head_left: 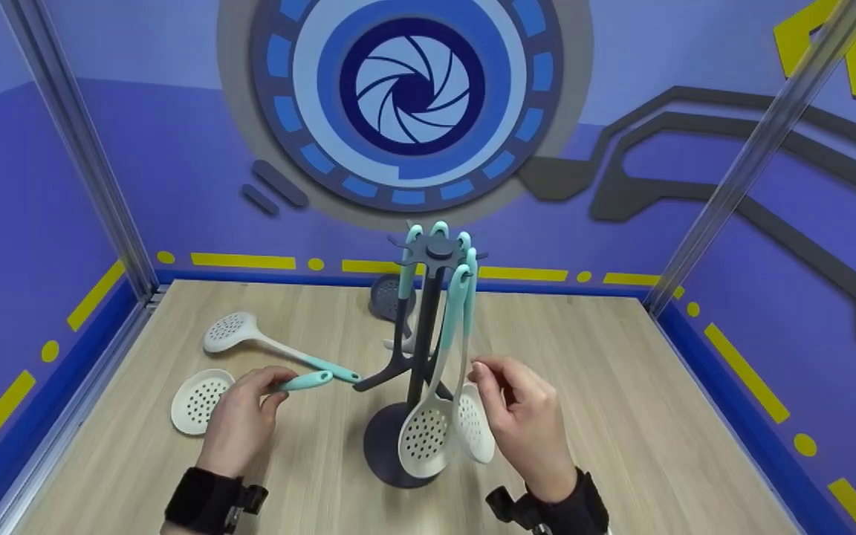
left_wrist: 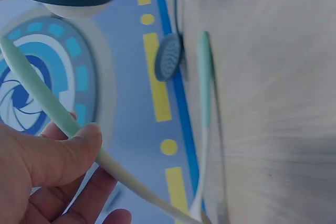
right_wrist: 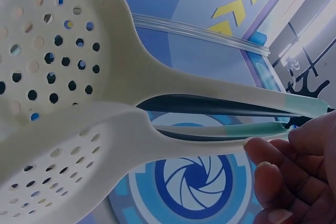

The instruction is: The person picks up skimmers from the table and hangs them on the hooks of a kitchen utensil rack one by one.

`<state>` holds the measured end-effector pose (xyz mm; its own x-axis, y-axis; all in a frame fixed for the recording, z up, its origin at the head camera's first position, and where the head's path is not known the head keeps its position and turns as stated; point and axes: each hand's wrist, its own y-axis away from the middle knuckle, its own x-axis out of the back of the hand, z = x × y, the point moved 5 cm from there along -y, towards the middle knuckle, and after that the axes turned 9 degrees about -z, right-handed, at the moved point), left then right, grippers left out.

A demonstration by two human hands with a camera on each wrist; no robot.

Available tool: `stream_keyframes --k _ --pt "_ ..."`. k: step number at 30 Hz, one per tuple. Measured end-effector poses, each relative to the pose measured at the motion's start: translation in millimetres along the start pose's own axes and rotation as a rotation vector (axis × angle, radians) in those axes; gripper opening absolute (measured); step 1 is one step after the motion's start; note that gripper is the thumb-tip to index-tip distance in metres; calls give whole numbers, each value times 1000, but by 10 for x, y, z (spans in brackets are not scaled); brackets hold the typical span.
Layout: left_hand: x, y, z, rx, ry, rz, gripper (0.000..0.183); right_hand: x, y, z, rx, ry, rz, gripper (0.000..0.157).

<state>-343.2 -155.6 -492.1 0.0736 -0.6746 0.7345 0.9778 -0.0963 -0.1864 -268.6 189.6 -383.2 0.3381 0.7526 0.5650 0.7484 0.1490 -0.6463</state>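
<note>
My left hand [head_left: 246, 409] grips a white skimmer [head_left: 201, 402] with a mint handle, thumb and fingers round it. In the left wrist view its mint handle [left_wrist: 39, 95] slants up left from the hand. A dark utensil stand [head_left: 389, 446] stands in the middle with several mint-handled utensils on its hooks. On its right side hang two white slotted spoons, a nearer one [head_left: 426, 438] and another [head_left: 475, 427]. Beside their stems is my right hand [head_left: 528, 416], its fingers loosely curled with nothing visible between them. Whether its fingertips touch a stem is unclear.
Another white skimmer [head_left: 229, 331] with a mint handle lies on the wooden table [head_left: 591, 357], left of the stand. A dark slotted utensil [head_left: 391, 297] is partly hidden behind the stand. Blue-purple panels and metal posts [head_left: 733, 186] enclose the table.
</note>
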Motion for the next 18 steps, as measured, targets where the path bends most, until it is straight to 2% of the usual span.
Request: stream_keyframes --k 10,18 --pt "74 84 222 -25 19 23 27 -10 1 9 -9 0 -14 10" --pt "144 161 426 -28 23 51 33 -10 3 -2 4 25 -3 10"
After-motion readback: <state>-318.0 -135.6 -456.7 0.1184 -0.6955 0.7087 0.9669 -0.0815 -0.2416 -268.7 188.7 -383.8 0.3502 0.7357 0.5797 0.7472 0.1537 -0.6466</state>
